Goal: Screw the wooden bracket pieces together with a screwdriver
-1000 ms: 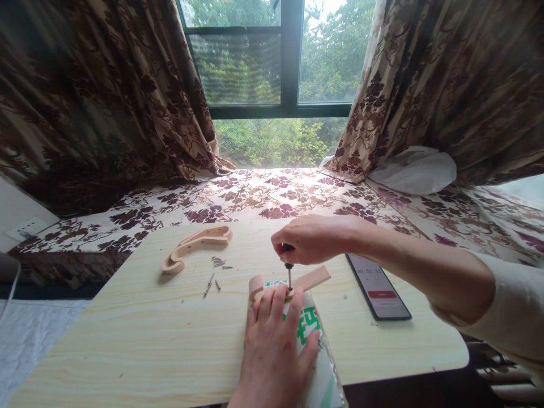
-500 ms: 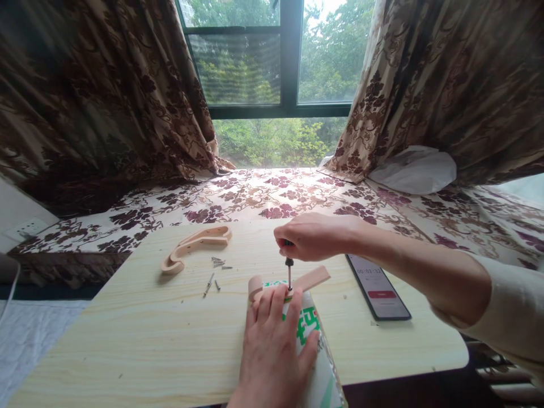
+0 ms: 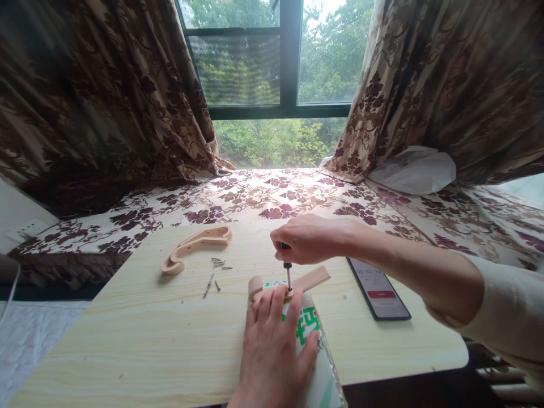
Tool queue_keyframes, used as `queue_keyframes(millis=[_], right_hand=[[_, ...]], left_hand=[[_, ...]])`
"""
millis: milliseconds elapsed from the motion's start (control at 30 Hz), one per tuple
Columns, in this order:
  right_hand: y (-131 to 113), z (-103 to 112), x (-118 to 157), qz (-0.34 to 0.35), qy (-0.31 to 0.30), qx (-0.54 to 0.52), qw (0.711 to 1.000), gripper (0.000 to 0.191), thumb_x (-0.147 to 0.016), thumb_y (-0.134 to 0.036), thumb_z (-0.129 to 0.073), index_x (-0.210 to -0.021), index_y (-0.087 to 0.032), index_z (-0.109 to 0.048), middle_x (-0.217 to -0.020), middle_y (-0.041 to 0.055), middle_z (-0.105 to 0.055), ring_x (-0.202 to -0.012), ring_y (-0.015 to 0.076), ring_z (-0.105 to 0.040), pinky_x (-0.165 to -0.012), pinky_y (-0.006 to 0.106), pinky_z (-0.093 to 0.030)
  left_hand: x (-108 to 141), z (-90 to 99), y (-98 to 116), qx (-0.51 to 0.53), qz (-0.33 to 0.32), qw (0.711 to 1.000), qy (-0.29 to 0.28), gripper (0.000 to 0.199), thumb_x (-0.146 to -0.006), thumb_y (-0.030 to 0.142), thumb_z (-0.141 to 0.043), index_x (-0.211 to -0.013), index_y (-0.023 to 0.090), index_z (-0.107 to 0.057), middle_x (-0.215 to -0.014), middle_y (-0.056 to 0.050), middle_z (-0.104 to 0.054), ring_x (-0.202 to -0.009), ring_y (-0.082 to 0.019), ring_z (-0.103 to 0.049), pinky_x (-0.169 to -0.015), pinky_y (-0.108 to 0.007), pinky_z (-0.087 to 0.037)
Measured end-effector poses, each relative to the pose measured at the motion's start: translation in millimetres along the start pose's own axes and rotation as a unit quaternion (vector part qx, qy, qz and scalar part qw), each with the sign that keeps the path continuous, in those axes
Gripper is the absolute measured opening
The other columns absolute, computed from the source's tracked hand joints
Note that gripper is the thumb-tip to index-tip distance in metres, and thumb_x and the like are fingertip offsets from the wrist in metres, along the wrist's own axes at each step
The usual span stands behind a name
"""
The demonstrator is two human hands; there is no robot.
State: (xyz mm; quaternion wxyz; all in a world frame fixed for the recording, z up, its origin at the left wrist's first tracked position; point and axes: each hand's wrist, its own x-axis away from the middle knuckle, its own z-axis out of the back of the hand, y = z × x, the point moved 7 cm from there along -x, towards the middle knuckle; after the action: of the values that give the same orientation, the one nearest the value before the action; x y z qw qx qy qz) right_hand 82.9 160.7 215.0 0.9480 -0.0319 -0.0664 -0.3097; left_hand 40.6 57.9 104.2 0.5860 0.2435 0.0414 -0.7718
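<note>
My right hand (image 3: 310, 238) is closed round the dark handle of a screwdriver (image 3: 289, 277), its shaft pointing down and tilted a little. The tip meets a pale wooden piece (image 3: 312, 277) between the fingers of my left hand (image 3: 276, 340); any screw there is too small to make out. My left hand lies spread, fingertips pressing the wooden piece onto a white and green box (image 3: 321, 362), thumb apart on the box. The wooden piece has a curled end at left and a straight arm at right; its middle is partly hidden by my fingers.
On the pale table (image 3: 140, 334) a curved wooden hook (image 3: 198, 243) lies at the back left. Several loose screws (image 3: 218, 262) are scattered near it. A phone (image 3: 378, 289) showing a timer lies under my right forearm. Behind the table is a flowered window-seat cover (image 3: 255, 195).
My right hand has shifted slightly left and down, tilting the screwdriver's handle to the left. My left hand, the wooden piece and the box have stayed in place.
</note>
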Motion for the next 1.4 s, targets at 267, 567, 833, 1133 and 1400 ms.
queue_keyframes(millis=[267, 567, 833, 1133, 1400], right_hand=[[-2.9, 2.0, 1.1, 0.023, -0.003, -0.003, 1.000, 0.015, -0.084, -0.022, -0.052, -0.086, -0.021, -0.066, -0.078, 0.0050, -0.069, -0.067, 0.0179, -0.058, -0.055, 0.029, -0.033], [0.8, 0.5, -0.8, 0.019, -0.010, -0.028, 0.999, 0.013, -0.084, -0.025, -0.053, -0.088, -0.022, -0.065, -0.078, 0.0031, -0.068, -0.064, 0.0154, -0.054, -0.054, 0.028, -0.032], [2.2, -7.2, -6.8, 0.029, 0.028, -0.031, 0.999, 0.015, -0.083, -0.026, -0.047, -0.087, -0.020, -0.060, -0.075, 0.0039, -0.063, -0.060, 0.0139, -0.045, -0.051, 0.026, -0.028], [29.2, -13.1, -21.9, -0.036, 0.186, -0.152, 0.970, 0.010, -0.082, -0.029, -0.052, -0.085, -0.020, -0.055, -0.078, 0.0032, -0.063, -0.066, 0.0132, -0.049, -0.058, 0.025, -0.032], [44.9, -30.0, -20.4, -0.067, 0.226, -0.247, 0.940, 0.009, -0.084, -0.029, -0.049, -0.089, -0.022, -0.053, -0.068, -0.0009, -0.060, -0.060, 0.0119, -0.047, -0.055, 0.024, -0.030]], left_hand=[[-0.8, 0.4, -0.4, 0.005, 0.010, 1.000, -0.008, 0.048, -0.082, 0.049, -0.052, -0.125, 0.028, -0.051, -0.124, -0.006, -0.055, -0.118, -0.026, -0.045, -0.096, -0.048, -0.041], [-0.9, 1.6, -0.4, 0.007, 0.008, 1.000, -0.001, 0.047, -0.081, 0.048, -0.054, -0.123, 0.027, -0.052, -0.123, -0.007, -0.055, -0.116, -0.027, -0.047, -0.094, -0.048, -0.042], [-4.0, -1.8, -5.0, 0.035, 0.019, 0.999, -0.017, 0.048, -0.079, 0.048, -0.056, -0.123, 0.027, -0.052, -0.124, -0.008, -0.053, -0.117, -0.028, -0.044, -0.097, -0.051, -0.040], [-36.3, -4.0, -23.2, 0.008, 0.034, 0.999, -0.004, 0.046, -0.079, 0.042, -0.056, -0.121, 0.024, -0.053, -0.122, -0.008, -0.053, -0.114, -0.029, -0.044, -0.098, -0.052, -0.039], [-26.9, -7.4, -22.0, -0.097, -0.085, 0.989, 0.067, 0.053, -0.080, 0.045, -0.054, -0.126, 0.019, -0.047, -0.119, -0.012, -0.055, -0.109, -0.029, -0.050, -0.085, -0.045, -0.047]])
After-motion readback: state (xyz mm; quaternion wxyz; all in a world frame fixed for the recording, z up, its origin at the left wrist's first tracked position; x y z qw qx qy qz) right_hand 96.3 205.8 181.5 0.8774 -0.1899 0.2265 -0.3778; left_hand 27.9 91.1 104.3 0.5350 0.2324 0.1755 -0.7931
